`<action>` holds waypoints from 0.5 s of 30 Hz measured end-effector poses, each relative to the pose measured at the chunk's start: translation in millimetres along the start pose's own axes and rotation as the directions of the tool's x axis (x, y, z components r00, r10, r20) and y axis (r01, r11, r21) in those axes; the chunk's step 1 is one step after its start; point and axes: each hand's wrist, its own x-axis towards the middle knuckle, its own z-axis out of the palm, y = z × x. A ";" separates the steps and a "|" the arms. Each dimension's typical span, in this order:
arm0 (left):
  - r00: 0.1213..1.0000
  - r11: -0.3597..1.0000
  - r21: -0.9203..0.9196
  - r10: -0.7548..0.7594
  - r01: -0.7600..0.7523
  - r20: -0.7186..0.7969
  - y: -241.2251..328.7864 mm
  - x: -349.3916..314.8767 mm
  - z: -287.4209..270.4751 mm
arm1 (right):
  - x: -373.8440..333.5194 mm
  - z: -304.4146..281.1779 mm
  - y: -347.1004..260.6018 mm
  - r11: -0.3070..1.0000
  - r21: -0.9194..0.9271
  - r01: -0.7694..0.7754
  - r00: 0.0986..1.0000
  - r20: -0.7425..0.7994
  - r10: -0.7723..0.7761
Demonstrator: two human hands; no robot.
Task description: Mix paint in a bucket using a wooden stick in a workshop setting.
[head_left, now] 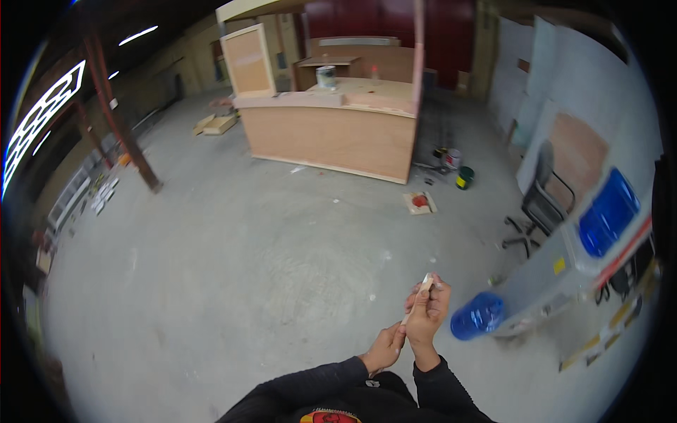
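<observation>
My right hand (427, 317) is closed around a short, flat, pale stick (427, 282) with a whitish tip pointing up and away from me. I cannot make out exactly what kind of tool or strip it is. Just below and to the left, my left hand (384, 348) is closed with its fingertips at the stick's lower end, which the fingers partly hide. Both hands are close together in front of my body, above the grey concrete floor (282, 282).
Ahead stands a wooden counter (328, 141) with a can (326, 77) on top. On the floor to its right are a green can (465, 178) and a board with red matter (420, 203). To my right are a blue water bottle (478, 316), a dispenser (546, 282) and an office chair (543, 194).
</observation>
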 end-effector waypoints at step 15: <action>0.976 0.986 0.167 0.049 -0.013 -0.213 -18.0 248.3 -112.6 | 215.7 102.7 148.8 0.925 0.073 -0.373 0.920 0.161 0.358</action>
